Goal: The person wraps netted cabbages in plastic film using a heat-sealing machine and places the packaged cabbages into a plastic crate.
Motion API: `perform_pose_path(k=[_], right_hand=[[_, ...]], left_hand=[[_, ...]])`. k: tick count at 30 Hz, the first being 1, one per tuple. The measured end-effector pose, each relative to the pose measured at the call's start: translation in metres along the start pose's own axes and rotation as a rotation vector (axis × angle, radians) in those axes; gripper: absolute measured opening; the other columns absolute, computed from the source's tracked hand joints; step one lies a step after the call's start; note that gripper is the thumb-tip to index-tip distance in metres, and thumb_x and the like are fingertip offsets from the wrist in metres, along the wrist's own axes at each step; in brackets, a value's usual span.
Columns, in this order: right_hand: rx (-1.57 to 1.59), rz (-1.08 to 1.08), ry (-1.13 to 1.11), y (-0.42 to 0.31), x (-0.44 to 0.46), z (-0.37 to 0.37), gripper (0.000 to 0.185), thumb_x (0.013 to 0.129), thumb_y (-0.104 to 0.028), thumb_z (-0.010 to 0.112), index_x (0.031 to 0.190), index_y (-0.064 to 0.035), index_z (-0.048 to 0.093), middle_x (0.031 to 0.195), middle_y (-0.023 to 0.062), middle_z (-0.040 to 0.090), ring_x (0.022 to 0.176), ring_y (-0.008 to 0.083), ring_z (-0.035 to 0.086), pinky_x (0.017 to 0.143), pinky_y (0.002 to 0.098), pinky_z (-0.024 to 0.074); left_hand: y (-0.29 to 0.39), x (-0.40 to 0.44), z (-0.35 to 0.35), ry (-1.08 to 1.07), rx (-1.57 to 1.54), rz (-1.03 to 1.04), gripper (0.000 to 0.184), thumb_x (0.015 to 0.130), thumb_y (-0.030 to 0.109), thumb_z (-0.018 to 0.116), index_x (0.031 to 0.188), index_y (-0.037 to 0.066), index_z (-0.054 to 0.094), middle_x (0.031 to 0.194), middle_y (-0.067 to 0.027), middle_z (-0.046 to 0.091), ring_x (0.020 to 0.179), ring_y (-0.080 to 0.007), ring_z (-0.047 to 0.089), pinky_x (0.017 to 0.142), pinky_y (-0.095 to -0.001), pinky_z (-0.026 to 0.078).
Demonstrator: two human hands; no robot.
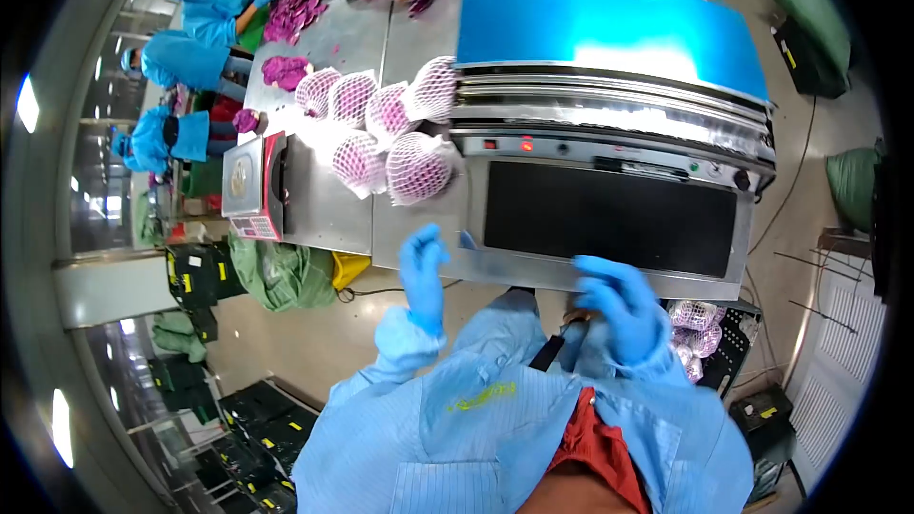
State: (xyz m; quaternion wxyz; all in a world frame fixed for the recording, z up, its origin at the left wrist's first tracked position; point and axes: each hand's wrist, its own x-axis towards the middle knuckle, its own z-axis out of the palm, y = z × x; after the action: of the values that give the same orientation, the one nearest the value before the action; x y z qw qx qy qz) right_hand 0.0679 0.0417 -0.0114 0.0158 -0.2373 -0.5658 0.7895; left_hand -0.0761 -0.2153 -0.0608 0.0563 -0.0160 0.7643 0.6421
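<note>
My left hand, in a blue glove, hovers at the near edge of the metal table with its fingers apart and nothing in them. My right hand, gloved the same, is raised before the front edge of the wrapping machine, its fingers stretched out and holding nothing. That machine has a dark flat plate and a roller section under a blue cover. Left of it lie several purple cabbages in white foam nets, the closest things beyond my left hand.
A red-sided weighing scale stands at the table's left corner. Purple leaves are heaped at the far end, near co-workers in blue. Wrapped cabbages sit in a black crate below right. Green sacks and black crates stand left.
</note>
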Motion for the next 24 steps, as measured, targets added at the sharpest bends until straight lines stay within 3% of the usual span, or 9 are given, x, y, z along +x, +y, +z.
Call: perform_pose_path(k=[2,4,6,8,10,14,15,20,24], right_hand=[[0.201,0.175,-0.407,-0.018,0.045,0.077,0.052,0.092,-0.017,0.057,0.139,-0.0029,0.04,0.111,0.0108,0.061,0.091,0.0169,0.062,0.076,0.0305,0.0528],[0.218,0.286,-0.385,0.02,0.089,0.155,0.071,0.09,-0.023,0.061,0.147,-0.0043,0.023,0.12,0.0145,0.055,0.099,0.021,0.059,0.076,0.034,0.0537],[0.163,0.537,-0.167,0.043,0.133,0.21,0.09,0.085,-0.033,0.068,0.149,-0.0031,0.012,0.13,0.0184,0.047,0.108,0.0262,0.055,0.075,0.0379,0.054],[0.037,0.38,0.102,0.102,0.186,0.239,0.1,0.079,-0.042,0.072,0.148,0.0001,0.012,0.135,0.0205,0.044,0.113,0.0293,0.053,0.076,0.0416,0.0536],[0.305,0.16,0.351,0.109,0.207,0.255,0.108,0.076,-0.042,0.076,0.144,0.0113,0.011,0.14,0.025,0.038,0.127,0.0344,0.043,0.104,0.037,0.0369],[0.122,0.021,0.392,0.17,0.246,0.256,0.082,0.081,-0.043,0.07,0.139,0.0043,0.035,0.131,0.0252,0.048,0.12,0.0297,0.05,0.097,0.0363,0.0427],[0.261,0.009,0.299,0.14,0.234,0.254,0.066,0.085,-0.036,0.068,0.133,0.0004,0.042,0.122,0.021,0.055,0.11,0.0267,0.056,0.09,0.0353,0.0465],[0.275,-0.057,0.221,0.089,0.202,0.271,0.05,0.089,-0.026,0.066,0.129,-0.0028,0.047,0.119,0.0139,0.058,0.102,0.0213,0.059,0.087,0.0348,0.05],[-0.017,-0.425,0.343,0.063,0.201,0.287,0.072,0.08,-0.043,0.066,0.135,-0.0031,0.042,0.113,0.0186,0.052,0.103,0.033,0.049,0.089,0.044,0.041]], left_hand=[[-0.004,0.057,-0.027,0.089,0.166,0.204,0.033,0.091,0.011,0.053,0.123,0.001,0.054,0.119,-0.01,0.056,0.104,-0.0181,0.055,0.091,-0.033,0.045],[0.003,0.106,-0.039,0.033,0.351,0.417,0.038,0.091,0.014,0.054,0.127,0.002,0.052,0.124,-0.011,0.053,0.11,-0.0208,0.052,0.097,-0.036,0.041],[0.007,0.15,-0.042,-0.081,0.39,0.529,0.042,0.09,0.017,0.056,0.13,0.003,0.05,0.128,-0.0121,0.051,0.114,-0.0238,0.049,0.102,-0.0386,0.036],[0.0,0.182,-0.04,-0.192,0.597,0.54,0.048,0.09,0.026,0.056,0.133,0.006,0.049,0.134,-0.0144,0.045,0.122,-0.0317,0.042,0.106,-0.0434,0.029],[-0.014,0.196,-0.036,-0.205,0.76,0.576,0.052,0.09,0.034,0.053,0.135,0.009,0.048,0.139,-0.0162,0.039,0.128,-0.0383,0.033,0.108,-0.0477,0.023],[-0.033,0.183,-0.032,-0.141,0.871,0.582,0.06,0.093,0.049,0.041,0.138,0.009,0.045,0.148,-0.0187,0.026,0.135,-0.0475,0.015,0.11,-0.0562,0.014],[-0.033,0.178,-0.033,-0.113,0.886,0.576,0.06,0.093,0.049,0.041,0.138,0.009,0.045,0.149,-0.0188,0.025,0.135,-0.0471,0.014,0.11,-0.0561,0.014],[-0.011,0.147,-0.039,-0.04,0.904,0.574,0.059,0.095,0.045,0.039,0.141,0.008,0.039,0.151,-0.0178,0.023,0.138,-0.0465,0.012,0.111,-0.0565,0.013],[0.017,0.153,-0.045,-0.16,0.753,0.595,0.059,0.096,0.043,0.039,0.141,0.006,0.037,0.149,-0.0185,0.027,0.136,-0.0429,0.02,0.111,-0.0535,0.017]])
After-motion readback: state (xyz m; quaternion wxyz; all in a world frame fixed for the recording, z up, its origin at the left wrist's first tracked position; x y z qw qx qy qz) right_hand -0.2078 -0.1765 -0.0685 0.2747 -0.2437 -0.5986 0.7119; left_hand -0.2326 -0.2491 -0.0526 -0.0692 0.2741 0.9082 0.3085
